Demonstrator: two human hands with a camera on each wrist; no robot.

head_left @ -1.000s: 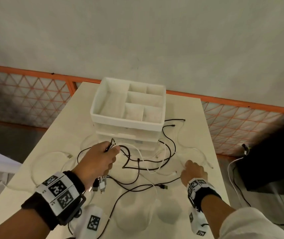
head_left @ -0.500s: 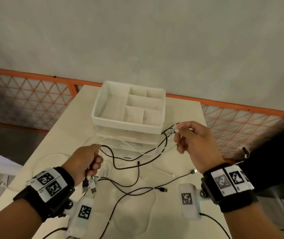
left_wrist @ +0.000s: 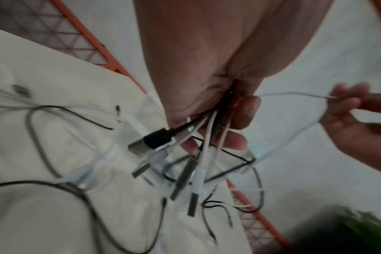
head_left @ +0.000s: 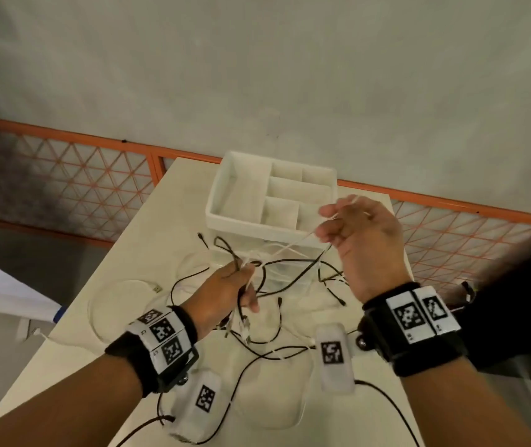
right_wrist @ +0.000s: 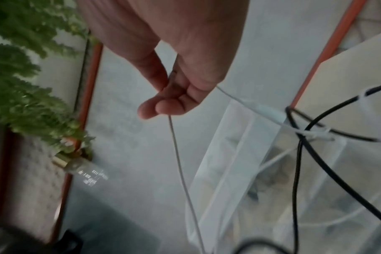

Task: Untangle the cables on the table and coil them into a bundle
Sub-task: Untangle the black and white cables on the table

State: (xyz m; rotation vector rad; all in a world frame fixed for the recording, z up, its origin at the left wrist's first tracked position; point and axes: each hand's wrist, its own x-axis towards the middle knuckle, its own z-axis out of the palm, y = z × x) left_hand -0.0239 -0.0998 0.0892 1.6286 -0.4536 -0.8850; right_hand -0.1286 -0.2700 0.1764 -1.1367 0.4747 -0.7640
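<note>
Above a pale tabletop (head_left: 135, 262), a person's left hand (head_left: 225, 291) is raised, back of the hand up, fingers curled in a tight grip round a bunch of cables (left_wrist: 198, 137). Black and white leads pass through the fist, and their metal plugs hang below it in the left wrist view.

The right hand (head_left: 364, 240) is lifted higher and farther right, wrist cocked back, palm facing left. Its thumb and fingertips are pressed together, pinching a thin white cable (right_wrist: 180, 163). That lead runs taut down to the left fist, and a second length drops from the pinch in the right wrist view.

Other black and white cables (head_left: 290, 279) hang and sprawl in a tangle between the hands and across the tabletop, some loops reaching the near edge. Just beyond the tangle stands a white organiser box (head_left: 225, 214) with open compartments on top. An orange mesh railing (head_left: 64, 175) runs behind the far edge. Both wrists carry black bands with printed markers.
</note>
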